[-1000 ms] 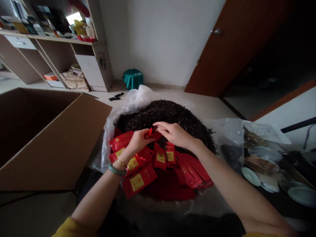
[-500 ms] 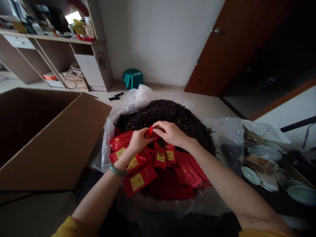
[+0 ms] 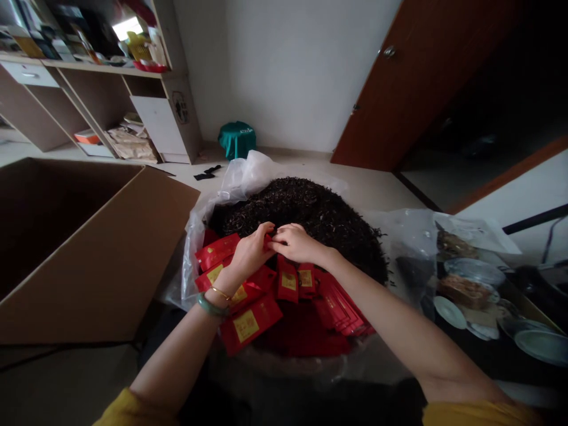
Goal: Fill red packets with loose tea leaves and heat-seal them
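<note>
My left hand (image 3: 252, 253) wears a gold bracelet and a green bangle at the wrist. Its fingers are closed on a small red packet (image 3: 267, 241), mostly hidden by both hands. My right hand (image 3: 293, 242) meets it from the right, fingers bent over the packet's top. Just beyond them rises a heap of dark loose tea leaves (image 3: 310, 201). Several red packets with gold labels (image 3: 246, 325) lie nearer to me and to the left, with two smaller ones (image 3: 288, 281) below my hands. A fanned stack of flat red packets (image 3: 341, 307) sits to the right.
Clear plastic sheeting (image 3: 239, 177) surrounds the heap. An open cardboard box (image 3: 110, 254) stands close on the left. Dishes and a lidded clear tub (image 3: 474, 275) are at the right. Behind are a desk (image 3: 164, 130), a green cloth-covered object (image 3: 237, 141) and a brown door (image 3: 390, 89).
My right hand has moved slightly left and down, its fingers folding over the packet's top edge. Less of the packet shows now. My left hand stays nearly in place.
</note>
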The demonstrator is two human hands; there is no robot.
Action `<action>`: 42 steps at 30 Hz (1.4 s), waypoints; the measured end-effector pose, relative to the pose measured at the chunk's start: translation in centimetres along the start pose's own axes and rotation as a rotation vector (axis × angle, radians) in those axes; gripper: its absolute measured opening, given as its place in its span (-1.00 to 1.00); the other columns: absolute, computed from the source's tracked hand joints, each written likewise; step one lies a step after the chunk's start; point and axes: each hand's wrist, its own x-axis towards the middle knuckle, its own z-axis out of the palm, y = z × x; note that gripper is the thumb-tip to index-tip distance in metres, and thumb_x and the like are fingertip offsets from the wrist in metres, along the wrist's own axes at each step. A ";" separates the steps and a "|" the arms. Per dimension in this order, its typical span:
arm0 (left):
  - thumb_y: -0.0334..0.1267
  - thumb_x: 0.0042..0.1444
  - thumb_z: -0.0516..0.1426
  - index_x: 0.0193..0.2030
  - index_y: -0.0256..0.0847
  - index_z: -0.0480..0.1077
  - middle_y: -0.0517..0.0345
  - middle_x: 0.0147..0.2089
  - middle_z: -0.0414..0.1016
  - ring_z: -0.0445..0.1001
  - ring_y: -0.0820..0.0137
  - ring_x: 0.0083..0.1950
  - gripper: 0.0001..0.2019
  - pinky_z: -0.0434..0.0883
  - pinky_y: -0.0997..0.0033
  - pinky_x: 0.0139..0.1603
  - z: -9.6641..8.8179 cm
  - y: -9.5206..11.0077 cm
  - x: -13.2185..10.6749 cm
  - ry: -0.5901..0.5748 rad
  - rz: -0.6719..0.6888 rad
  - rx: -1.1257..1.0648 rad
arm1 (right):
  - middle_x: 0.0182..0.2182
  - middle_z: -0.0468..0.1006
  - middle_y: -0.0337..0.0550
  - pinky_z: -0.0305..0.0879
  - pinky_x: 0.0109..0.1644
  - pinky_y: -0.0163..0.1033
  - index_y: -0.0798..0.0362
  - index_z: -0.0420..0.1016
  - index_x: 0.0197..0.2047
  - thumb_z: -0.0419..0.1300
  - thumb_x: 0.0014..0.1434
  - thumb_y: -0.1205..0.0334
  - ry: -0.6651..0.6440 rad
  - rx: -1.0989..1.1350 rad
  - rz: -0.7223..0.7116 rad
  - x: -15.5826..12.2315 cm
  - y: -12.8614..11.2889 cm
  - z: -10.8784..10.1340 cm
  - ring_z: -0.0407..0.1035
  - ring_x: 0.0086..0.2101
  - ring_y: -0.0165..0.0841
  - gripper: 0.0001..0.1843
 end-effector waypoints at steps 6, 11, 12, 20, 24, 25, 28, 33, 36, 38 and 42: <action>-0.23 0.10 0.22 -0.14 -0.16 0.31 0.10 -0.19 0.53 0.52 0.31 -0.21 -0.78 0.40 0.42 -0.28 -1.1 0.3 0.3 -0.062 0.027 0.181 | -0.30 0.66 -0.17 0.27 -0.18 -0.34 0.08 0.63 -0.28 0.09 0.27 0.22 0.051 0.228 0.046 0.1 1.4 -0.8 0.50 -0.27 -0.36 -0.72; -0.20 0.08 0.22 -0.24 -0.18 0.35 0.10 -0.29 0.49 0.45 0.27 -0.22 -0.83 0.38 0.36 -0.23 -2.1 0.8 0.5 -0.047 0.081 0.208 | -0.28 0.68 -0.22 0.34 -0.13 -0.34 0.01 0.65 -0.26 0.24 0.12 0.30 0.172 0.337 0.162 0.2 1.7 -0.7 0.54 -0.23 -0.32 -0.85; -0.24 0.09 0.20 -0.25 -0.19 0.35 0.11 -0.30 0.48 0.45 0.31 -0.25 -0.87 0.38 0.38 -0.25 -2.3 0.9 0.5 -0.058 0.097 0.173 | -0.30 0.68 -0.22 0.35 -0.13 -0.34 0.01 0.65 -0.27 0.26 0.09 0.32 0.188 0.341 0.178 0.3 1.8 -0.6 0.55 -0.24 -0.32 -0.86; -0.38 0.12 0.15 -0.33 -0.22 0.44 -0.02 0.07 0.47 0.53 0.33 -0.09 -0.96 0.46 0.34 -0.07 -3.3 0.3 0.3 -0.071 0.174 -0.094 | -0.27 0.67 -0.16 0.35 -0.10 -0.27 -0.02 0.66 -0.25 0.20 0.16 0.30 0.054 0.167 0.022 0.2 0.9 -1.8 0.53 -0.24 -0.29 -0.81; -0.34 0.13 0.18 -0.35 -0.23 0.49 -0.02 0.11 0.45 0.53 0.32 -0.07 -0.93 0.47 0.32 -0.02 -3.0 -0.2 0.4 -0.029 0.190 -0.084 | -0.20 0.64 -0.12 0.35 -0.02 -0.25 0.03 0.61 -0.14 0.20 0.16 0.23 0.284 0.235 -0.012 0.3 1.8 -1.4 0.49 -0.16 -0.31 -0.78; -0.34 0.15 0.17 -0.35 -0.23 0.49 -0.01 0.09 0.46 0.53 0.34 -0.11 -0.91 0.47 0.33 -0.05 -2.8 -0.3 0.4 -0.025 0.201 -0.061 | -0.16 0.62 -0.11 0.37 -0.04 -0.26 0.05 0.57 -0.09 0.12 0.22 0.22 0.329 0.261 0.040 0.4 2.6 -0.9 0.48 -0.15 -0.34 -0.74; -0.32 0.19 0.13 -0.34 -0.23 0.51 0.02 0.00 0.48 0.51 0.36 -0.15 -0.85 0.47 0.34 -0.11 -2.5 -0.4 0.5 0.016 0.257 0.068 | -0.12 0.60 -0.08 0.41 -0.15 -0.29 0.09 0.49 0.02 -0.09 0.30 0.32 0.225 0.192 0.246 0.7 5.3 1.2 0.49 -0.18 -0.39 -0.62; -0.26 0.25 0.07 -0.32 -0.22 0.53 0.06 -0.20 0.47 0.42 0.35 -0.20 -0.78 0.42 0.38 -0.20 -2.5 -0.2 0.4 0.025 0.338 0.264 | -0.22 0.66 -0.19 0.36 -0.10 -0.33 0.00 0.60 -0.18 0.25 -0.03 0.43 -0.050 0.118 0.187 1.0 7.9 4.9 0.51 -0.19 -0.32 -0.69; -0.26 0.28 0.03 -0.29 -0.22 0.53 0.08 -0.21 0.51 0.39 0.35 -0.22 -0.75 0.41 0.39 -0.22 -2.5 -0.2 0.4 -0.056 0.361 0.318 | -0.19 0.66 -0.19 0.34 -0.09 -0.35 -0.02 0.62 -0.17 0.30 -0.13 0.40 -0.154 0.087 0.146 1.8 8.1 6.2 0.51 -0.13 -0.25 -0.62; -0.28 0.29 0.00 -0.25 -0.23 0.52 0.07 -0.16 0.54 0.40 0.34 -0.21 -0.74 0.42 0.36 -0.19 -2.5 -0.2 0.4 -0.092 0.358 0.328 | -0.21 0.66 -0.16 0.34 -0.13 -0.35 0.00 0.63 -0.20 0.30 -0.16 0.39 -0.194 0.067 0.146 2.6 8.1 6.7 0.51 -0.15 -0.23 -0.63; -0.31 0.29 0.00 -0.20 -0.25 0.51 0.00 0.02 0.52 0.46 0.28 -0.08 -0.76 0.44 0.26 -0.03 -2.5 -0.2 0.4 -0.121 0.317 0.297 | -0.21 0.66 -0.10 0.33 -0.17 -0.35 0.05 0.62 -0.22 0.28 -0.18 0.41 -0.192 0.053 0.177 3.6 7.9 7.5 0.52 -0.16 -0.21 -0.64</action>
